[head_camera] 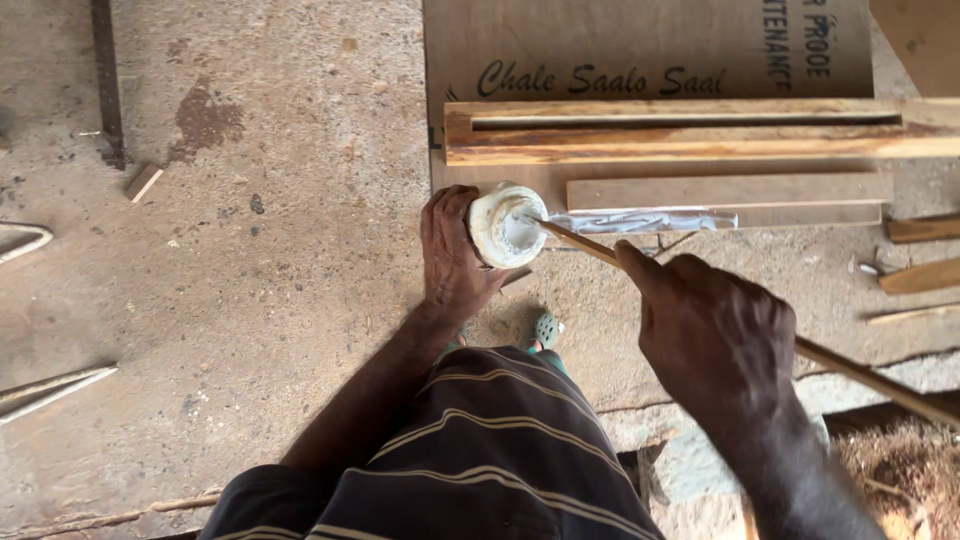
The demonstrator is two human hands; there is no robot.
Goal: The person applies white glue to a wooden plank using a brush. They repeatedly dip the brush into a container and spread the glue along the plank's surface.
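Hidden/cut off: far end of the long thin wooden stick (800, 350) runs out of frame at lower right; its tip is buried in white paste inside the small round white-smeared tub (506, 226), so the tip itself can't be seen. Tub's base and far side are covered by the left hand (452, 255). Right forearm is cropped at the bottom edge. Printed plywood sheet (650, 50) is cut by the top edge.

Grip: left hand's grip is wrapped around the tub, fingers curled over its left side, holding it tilted with the mouth facing right, centre of frame. Right hand (715, 335), right of centre, has its grip pinched on the stick, index finger laid along the shaft pointing toward the tub. Stick passes through that grip, slanting up-left into the tub's mouth.

Just right of the tub, a streak of white glue lies on a flat pale wooden strip (725, 195), below a grooved reddish wooden frame piece (680, 130). All on the concrete floor (250, 280).
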